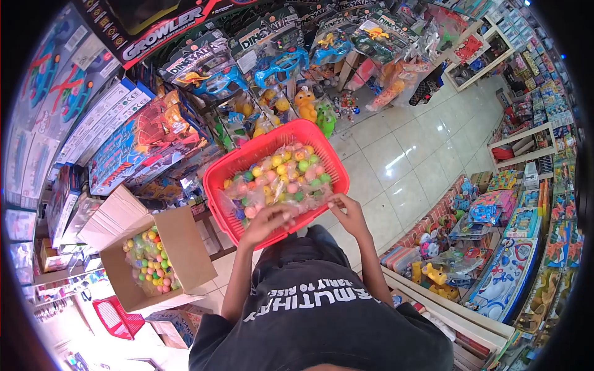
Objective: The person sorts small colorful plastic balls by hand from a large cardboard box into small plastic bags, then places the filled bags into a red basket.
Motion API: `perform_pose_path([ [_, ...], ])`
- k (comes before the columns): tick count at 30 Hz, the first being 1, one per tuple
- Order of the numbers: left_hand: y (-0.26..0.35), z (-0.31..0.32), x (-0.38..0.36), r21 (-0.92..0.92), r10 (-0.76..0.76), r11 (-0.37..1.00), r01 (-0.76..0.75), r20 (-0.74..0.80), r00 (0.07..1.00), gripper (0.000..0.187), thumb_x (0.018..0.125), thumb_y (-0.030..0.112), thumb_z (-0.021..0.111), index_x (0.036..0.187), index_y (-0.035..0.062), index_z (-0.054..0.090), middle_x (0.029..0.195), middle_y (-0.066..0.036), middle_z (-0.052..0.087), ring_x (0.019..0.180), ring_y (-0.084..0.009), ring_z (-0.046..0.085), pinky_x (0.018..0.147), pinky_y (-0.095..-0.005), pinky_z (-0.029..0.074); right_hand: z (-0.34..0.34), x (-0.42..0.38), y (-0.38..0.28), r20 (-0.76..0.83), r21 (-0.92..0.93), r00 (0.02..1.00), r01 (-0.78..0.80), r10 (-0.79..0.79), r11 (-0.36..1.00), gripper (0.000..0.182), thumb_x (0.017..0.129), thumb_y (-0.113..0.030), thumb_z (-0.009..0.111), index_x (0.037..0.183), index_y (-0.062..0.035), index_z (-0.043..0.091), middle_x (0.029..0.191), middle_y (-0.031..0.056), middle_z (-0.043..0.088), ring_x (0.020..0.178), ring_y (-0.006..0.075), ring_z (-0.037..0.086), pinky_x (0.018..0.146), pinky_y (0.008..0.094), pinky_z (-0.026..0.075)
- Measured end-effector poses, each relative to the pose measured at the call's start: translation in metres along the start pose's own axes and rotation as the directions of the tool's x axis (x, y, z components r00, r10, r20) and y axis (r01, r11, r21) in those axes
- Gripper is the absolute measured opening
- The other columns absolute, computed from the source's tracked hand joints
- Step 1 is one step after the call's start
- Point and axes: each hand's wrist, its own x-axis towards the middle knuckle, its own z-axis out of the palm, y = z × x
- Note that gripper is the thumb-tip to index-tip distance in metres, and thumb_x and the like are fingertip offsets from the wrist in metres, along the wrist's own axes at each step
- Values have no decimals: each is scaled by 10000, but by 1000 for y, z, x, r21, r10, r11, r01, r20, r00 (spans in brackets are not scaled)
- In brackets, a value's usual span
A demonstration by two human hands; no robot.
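A red plastic basket [338,162] holds clear plastic bags of small coloured balls [281,176], yellow, green, pink and orange. Over the basket's near left part is my left hand [272,222], its fingers bent at the edge of the clear plastic; whether they grip it cannot be made out. My right hand [346,213] is at the near right rim, fingers apart, with nothing seen in it. To the left, an open cardboard box [192,250] contains more bagged balls [150,260].
Hanging toy packs [266,55] and boxed toys [142,145] line the far and left sides. A tiled floor [408,154] lies to the right, before shelves of toys [489,247]. Another red basket [117,316] is at the lower left.
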Motion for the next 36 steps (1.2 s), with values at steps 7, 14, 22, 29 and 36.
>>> perform_pose_path([
  [7, -62, 25, -39, 6, -112, 993, 118, 360, 926, 292, 906, 230, 503, 1110, 33, 574, 1044, -45, 591, 941, -130, 541, 805, -261, 442, 14, -59, 120, 255, 236, 941, -282, 221, 930, 165, 853, -127, 525, 947, -11, 596, 791, 49, 616, 762, 112, 581, 686, 247, 462],
  [14, -171, 36, -57, 242, -182, 961, 131, 204, 962, 291, 862, 188, 533, 1118, 57, 578, 1072, -63, 597, 969, -174, 554, 874, -279, 414, 76, -137, 233, 465, -212, 630, -602, 621, 770, 245, 815, -296, 558, 951, -101, 613, 806, 28, 613, 693, 127, 580, 586, 271, 477],
  [22, -310, 10, -159, 362, -211, 876, 320, -309, 927, 261, 841, 203, 541, 1046, 56, 608, 902, -117, 647, 874, -209, 609, 792, -323, 473, 103, -200, 250, 539, -261, 589, -563, 602, 784, 223, 799, -286, 588, 921, -101, 609, 761, 18, 605, 640, 109, 561, 532, 264, 470],
  [29, -333, 28, -237, 250, -123, 916, 315, -571, 811, 223, 835, 203, 549, 974, 48, 630, 843, -109, 651, 808, -177, 615, 748, -286, 469, 119, -202, 245, 451, -262, 485, -731, 749, 630, 287, 795, -306, 599, 978, -86, 572, 861, 60, 630, 740, 168, 597, 605, 323, 479],
  [36, -355, -14, -310, 14, -271, 938, 347, -595, 757, 246, 829, 202, 550, 972, 17, 626, 854, -101, 648, 820, -163, 611, 751, -288, 470, 183, -172, 211, 470, -361, 507, -636, 722, 682, 312, 790, -353, 591, 963, -93, 569, 876, 54, 610, 750, 174, 586, 659, 361, 471],
])
